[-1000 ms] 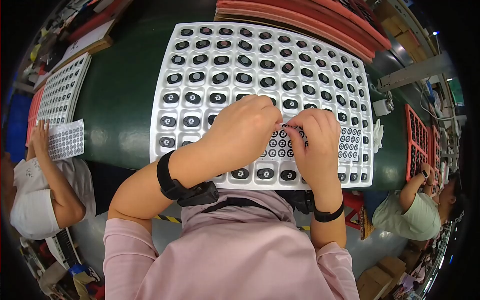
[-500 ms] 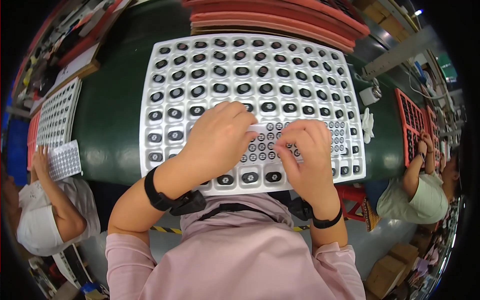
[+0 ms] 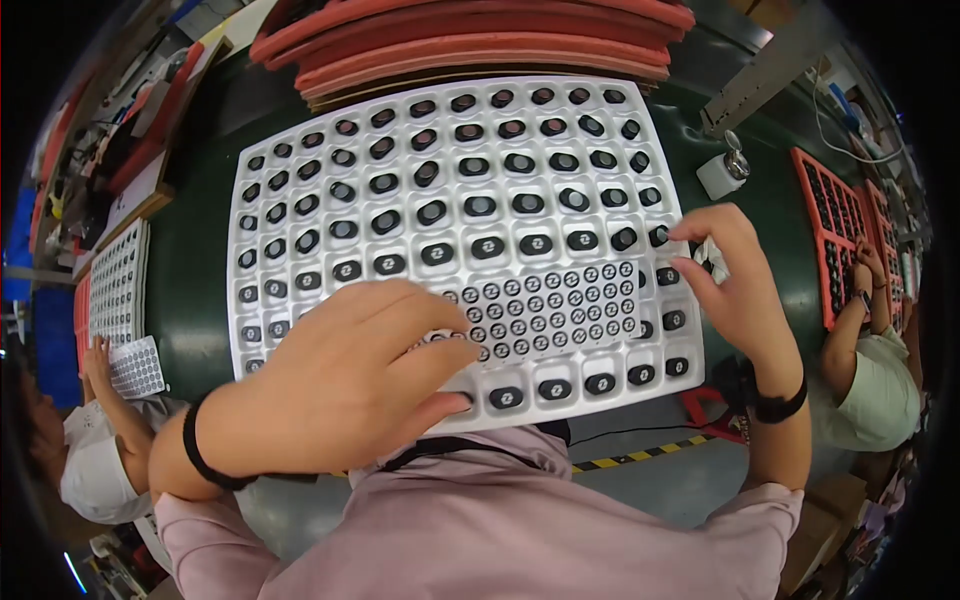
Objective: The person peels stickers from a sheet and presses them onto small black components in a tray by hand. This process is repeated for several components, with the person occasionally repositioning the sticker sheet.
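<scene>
A white moulded tray [image 3: 545,415] fills the middle of the view, with rows of small dark oval pieces [image 3: 437,253] in its cells. Many nearer pieces bear a pale round mark; those in the far rows show plain centres. Across the near half lies a sheet of round black-and-white stickers [image 3: 556,310]. My left hand [image 3: 360,370] curls over the sheet's left end and hides it; the grip is partly hidden and a little blurred. At the tray's right edge my right hand [image 3: 725,275] has thumb and index finger apart, the index tip at an oval piece [image 3: 659,236].
Red trays [image 3: 470,45] are stacked beyond the white tray. A small dispenser bottle [image 3: 722,175] and crumpled white tissue [image 3: 712,262] stand to the right on the green table [image 3: 190,270]. Co-workers sit at both sides, with a sticker sheet [image 3: 137,367] left and red trays [image 3: 830,235] right.
My right hand has moved from above the sticker sheet to the tray's right edge. My left hand has shifted left and nearer. The view has turned, so the tray appears tilted.
</scene>
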A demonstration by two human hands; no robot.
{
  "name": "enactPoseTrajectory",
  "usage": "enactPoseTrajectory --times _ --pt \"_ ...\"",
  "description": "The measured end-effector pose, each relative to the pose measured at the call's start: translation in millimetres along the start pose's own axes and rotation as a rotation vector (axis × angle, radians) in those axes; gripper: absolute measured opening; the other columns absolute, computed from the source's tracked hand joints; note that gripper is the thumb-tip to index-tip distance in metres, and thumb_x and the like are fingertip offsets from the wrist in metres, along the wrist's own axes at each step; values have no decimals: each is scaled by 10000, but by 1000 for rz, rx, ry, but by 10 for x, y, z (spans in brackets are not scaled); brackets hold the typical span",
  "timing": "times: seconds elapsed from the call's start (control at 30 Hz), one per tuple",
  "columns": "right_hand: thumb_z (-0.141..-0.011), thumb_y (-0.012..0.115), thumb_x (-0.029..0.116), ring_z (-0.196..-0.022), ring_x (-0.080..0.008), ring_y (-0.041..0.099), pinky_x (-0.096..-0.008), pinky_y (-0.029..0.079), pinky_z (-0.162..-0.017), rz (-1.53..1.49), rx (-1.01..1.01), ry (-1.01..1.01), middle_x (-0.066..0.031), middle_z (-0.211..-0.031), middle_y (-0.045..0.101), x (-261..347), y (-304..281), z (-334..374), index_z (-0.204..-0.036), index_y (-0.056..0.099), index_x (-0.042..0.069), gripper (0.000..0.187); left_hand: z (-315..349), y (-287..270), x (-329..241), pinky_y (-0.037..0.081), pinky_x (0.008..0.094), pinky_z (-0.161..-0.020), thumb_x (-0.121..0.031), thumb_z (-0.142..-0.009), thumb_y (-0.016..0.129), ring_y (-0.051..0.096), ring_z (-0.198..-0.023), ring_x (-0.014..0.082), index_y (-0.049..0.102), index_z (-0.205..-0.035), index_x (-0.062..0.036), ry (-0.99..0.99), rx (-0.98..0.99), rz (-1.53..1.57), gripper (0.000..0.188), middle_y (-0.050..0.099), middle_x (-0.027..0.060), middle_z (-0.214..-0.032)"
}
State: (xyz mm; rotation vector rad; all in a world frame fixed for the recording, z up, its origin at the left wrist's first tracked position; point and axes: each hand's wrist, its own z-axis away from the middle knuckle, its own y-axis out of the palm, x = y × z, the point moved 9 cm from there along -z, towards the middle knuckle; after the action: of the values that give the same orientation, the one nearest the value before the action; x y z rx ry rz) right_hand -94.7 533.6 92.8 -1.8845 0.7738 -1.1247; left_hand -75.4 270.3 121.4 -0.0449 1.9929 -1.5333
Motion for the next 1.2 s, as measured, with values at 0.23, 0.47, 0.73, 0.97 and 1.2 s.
enactPoseTrajectory --times 0.23,0.47,0.73,0.97,1.2 --pt "-753 790 -33 -938 -276 601 -378 490 -827 -182 219 -51 -88 -1039 628 -230 452 -320 -1057 615 52 361 -964 396 197 520 417 -875 -133 -786 747 635 -1051 299 671 -1142 -60 272 99 -108 371 652 117 -1169" --pt "-711 811 -19 -891 -286 600 -388 494 -776 -283 171 -31 -72 -986 635 -331 533 -350 -1047 600 68 406 -1326 725 378 499 355 -841 -138 -827 643 622 -1032 241 674 -1088 -33 414 148 -120 283 647 101 -1108" --pt "-688 813 -30 -895 -295 607 -394 499 -781 -315 101 -83 -76 -986 648 -335 518 -331 -1045 587 50 430 -1414 757 442 498 337 -841 -146 -826 624 634 -1015 219 683 -1129 -58 401 98 -58 321 644 72 -1073" --pt "-715 807 -14 -896 -293 600 -376 499 -784 -372 78 -88 -95 -965 628 -373 410 -357 -1009 607 45 360 -1415 792 412 517 383 -833 -149 -761 724 635 -966 257 727 -1192 -98 388 105 -113 434 665 69 -1094" --pt "-842 693 21 -883 -284 565 -383 476 -763 -552 310 174 -94 -872 543 -585 551 -429 -864 630 10 67 -1417 828 386 496 357 -856 -168 -801 679 617 -1018 224 710 -1216 -117 391 146 -169 420 640 53 -1109"
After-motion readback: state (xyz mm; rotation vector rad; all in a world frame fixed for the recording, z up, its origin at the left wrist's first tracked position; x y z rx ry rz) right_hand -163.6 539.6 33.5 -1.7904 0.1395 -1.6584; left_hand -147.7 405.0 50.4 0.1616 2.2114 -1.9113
